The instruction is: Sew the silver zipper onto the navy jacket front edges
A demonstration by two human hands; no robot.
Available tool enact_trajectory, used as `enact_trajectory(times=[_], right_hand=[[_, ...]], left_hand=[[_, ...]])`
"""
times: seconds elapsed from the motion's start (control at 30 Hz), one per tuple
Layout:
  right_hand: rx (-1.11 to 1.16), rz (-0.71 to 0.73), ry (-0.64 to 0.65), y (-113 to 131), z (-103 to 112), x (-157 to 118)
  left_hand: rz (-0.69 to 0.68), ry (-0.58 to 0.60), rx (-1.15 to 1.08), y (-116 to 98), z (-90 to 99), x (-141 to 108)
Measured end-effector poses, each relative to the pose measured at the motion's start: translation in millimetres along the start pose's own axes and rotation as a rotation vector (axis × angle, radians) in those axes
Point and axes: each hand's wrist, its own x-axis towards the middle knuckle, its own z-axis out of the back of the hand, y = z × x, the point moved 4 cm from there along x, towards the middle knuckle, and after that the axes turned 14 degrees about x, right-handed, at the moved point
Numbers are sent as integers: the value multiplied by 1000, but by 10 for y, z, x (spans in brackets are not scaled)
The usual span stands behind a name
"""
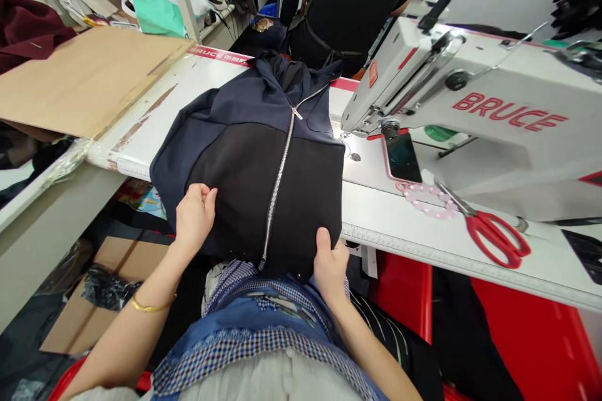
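Observation:
A dark navy and black zip jacket [235, 163] lies spread over the front of the white sewing table, its lower part hanging down to my lap. Its silver zipper runs from the collar to the hem, with the pull near the top. My left hand [195, 216] pinches the cloth on the jacket's left side. At the lower right edge, my right hand [330, 263] grips the fabric, thumb on top. The jacket's right side lies beside the needle area of the sewing machine [470, 94].
Right of the jacket lie a phone [403, 158], a pink beaded loop [430, 202] and red-handled scissors [493, 235]. A brown cardboard sheet [89, 75] covers the surface at left. Behind the table sits a person in black [357, 6]. Red plastic bins [404, 291] stand below.

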Motion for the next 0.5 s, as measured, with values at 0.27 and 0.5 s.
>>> enact_trajectory(times=[0.27, 0.5], right_hand=[[-53, -9, -123, -157, 245, 6], [-14, 158, -288, -76, 560, -31]], left_hand=[[-17, 83, -23, -51, -30, -143], [-71, 17, -12, 35, 290, 25]])
